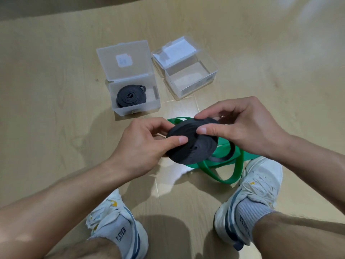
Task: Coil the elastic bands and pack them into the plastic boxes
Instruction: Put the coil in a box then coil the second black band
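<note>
Both hands hold a wide black elastic band point(192, 144) wound into a flat coil above the floor. My left hand point(141, 143) pinches its left edge with thumb on top. My right hand point(240, 126) grips its right and far edge, and a loose tail of the band trails under that hand. A green elastic band point(229, 165) lies loose on the floor beneath the coil. The left plastic box point(138, 107) stands open with a coiled black band point(128, 97) inside. The right plastic box point(192, 88) is open with nothing in it.
Both boxes sit on a light wood-pattern floor point(56, 90) just beyond my hands, their lids hinged back. My two white shoes point(115, 221) point(255, 193) rest on the floor near the bottom, the green band touching the right one.
</note>
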Tool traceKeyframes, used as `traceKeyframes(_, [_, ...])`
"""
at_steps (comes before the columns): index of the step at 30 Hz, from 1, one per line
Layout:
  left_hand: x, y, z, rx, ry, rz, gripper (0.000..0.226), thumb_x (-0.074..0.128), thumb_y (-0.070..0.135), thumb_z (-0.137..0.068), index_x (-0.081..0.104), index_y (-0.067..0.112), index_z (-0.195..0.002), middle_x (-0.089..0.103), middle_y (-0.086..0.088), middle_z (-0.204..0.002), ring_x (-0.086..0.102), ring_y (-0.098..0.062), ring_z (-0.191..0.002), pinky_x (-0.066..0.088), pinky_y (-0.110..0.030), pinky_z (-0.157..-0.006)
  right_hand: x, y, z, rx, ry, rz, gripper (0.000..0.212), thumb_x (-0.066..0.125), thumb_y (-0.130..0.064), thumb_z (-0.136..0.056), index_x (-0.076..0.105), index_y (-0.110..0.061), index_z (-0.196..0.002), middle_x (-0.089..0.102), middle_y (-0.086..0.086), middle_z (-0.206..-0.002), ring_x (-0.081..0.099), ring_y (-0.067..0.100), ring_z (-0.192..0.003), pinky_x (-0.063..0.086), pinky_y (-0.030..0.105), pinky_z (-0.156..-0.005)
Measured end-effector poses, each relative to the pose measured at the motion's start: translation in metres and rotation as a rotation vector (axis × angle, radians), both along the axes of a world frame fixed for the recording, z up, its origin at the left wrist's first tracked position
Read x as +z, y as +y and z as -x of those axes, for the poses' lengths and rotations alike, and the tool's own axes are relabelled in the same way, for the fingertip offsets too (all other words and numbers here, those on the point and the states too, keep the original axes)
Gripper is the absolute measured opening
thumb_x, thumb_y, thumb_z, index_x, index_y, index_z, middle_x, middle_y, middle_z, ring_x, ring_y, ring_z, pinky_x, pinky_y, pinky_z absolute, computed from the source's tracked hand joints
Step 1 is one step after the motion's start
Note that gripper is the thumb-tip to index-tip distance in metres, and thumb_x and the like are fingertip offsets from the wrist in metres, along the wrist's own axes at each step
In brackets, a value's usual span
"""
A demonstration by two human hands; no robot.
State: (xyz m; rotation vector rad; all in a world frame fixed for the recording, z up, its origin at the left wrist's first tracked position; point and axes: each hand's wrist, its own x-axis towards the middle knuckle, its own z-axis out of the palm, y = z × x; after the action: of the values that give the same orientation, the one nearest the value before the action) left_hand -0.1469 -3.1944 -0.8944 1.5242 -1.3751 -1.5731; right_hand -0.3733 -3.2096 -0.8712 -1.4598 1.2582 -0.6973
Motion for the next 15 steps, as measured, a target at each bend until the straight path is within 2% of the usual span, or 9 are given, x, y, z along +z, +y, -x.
traceKeyframes(2, [0.002,0.002,0.002,0.025,0.026,-0.029,0.009,0.084,0.012,-0.079,0.076,0.014,-0.08,0.076,-0.003,-0.079,0.077,-0.029,-0.074,0.065,-0.045,-0.071,0.001,-0.001,0.001,-0.025,-0.022,-0.02,0.027,0.086,-0.028,-0.067,0.079,-0.023,-0.093,0.08,0.004,-0.089,0.076,0.029,-0.087,0.06,0.05,-0.086])
traceKeyframes(4, [0.003,0.003,0.002,0.008,0.024,-0.046,0.011,0.083,0.012,-0.081,0.072,0.011,-0.081,0.074,-0.003,-0.079,0.076,-0.033,-0.075,0.065,-0.048,-0.071,0.002,-0.001,0.001,-0.017,0.015,-0.008,0.024,0.087,-0.023,-0.07,0.077,-0.021,-0.091,0.079,0.002,-0.087,0.076,0.026,-0.083,0.061,0.047,-0.081])
traceKeyframes(7, [-0.002,0.003,0.0,-0.133,-0.074,0.024,0.016,0.083,0.029,-0.081,0.069,0.022,-0.082,0.072,-0.003,-0.081,0.07,-0.041,-0.076,0.061,-0.056,-0.072,0.002,0.003,0.0,0.027,0.071,0.023,0.022,0.088,-0.015,-0.074,0.071,-0.018,-0.087,0.078,-0.003,-0.081,0.075,0.016,-0.077,0.06,0.043,-0.074])
traceKeyframes(9, [-0.001,0.003,0.0,-0.227,-0.169,0.107,0.016,0.079,0.039,-0.079,0.071,0.028,-0.086,0.073,0.001,-0.08,0.067,-0.033,-0.073,0.059,-0.049,-0.072,0.0,0.007,-0.002,0.074,0.1,0.037,0.023,0.087,-0.015,-0.076,0.066,-0.019,-0.084,0.078,-0.005,-0.081,0.075,0.014,-0.079,0.059,0.044,-0.079])
traceKeyframes(12, [0.001,0.002,0.001,-0.321,-0.179,0.172,0.008,0.078,0.028,-0.088,0.076,0.029,-0.095,0.074,0.003,-0.082,0.07,-0.02,-0.072,0.059,-0.038,-0.07,-0.001,0.011,-0.004,0.144,0.145,0.066,0.022,0.086,-0.018,-0.077,0.065,-0.022,-0.082,0.078,-0.009,-0.084,0.074,0.01,-0.084,0.058,0.033,-0.079])
traceKeyframes(15, [-0.001,0.004,0.003,-0.248,-0.079,0.096,0.009,0.076,0.028,-0.087,0.078,0.022,-0.093,0.075,-0.004,-0.084,0.072,-0.037,-0.079,0.061,-0.05,-0.072,-0.003,0.006,0.0,0.134,0.081,0.024,0.019,0.086,-0.019,-0.077,0.069,-0.022,-0.085,0.079,-0.007,-0.089,0.075,0.01,-0.088,0.058,0.028,-0.079])
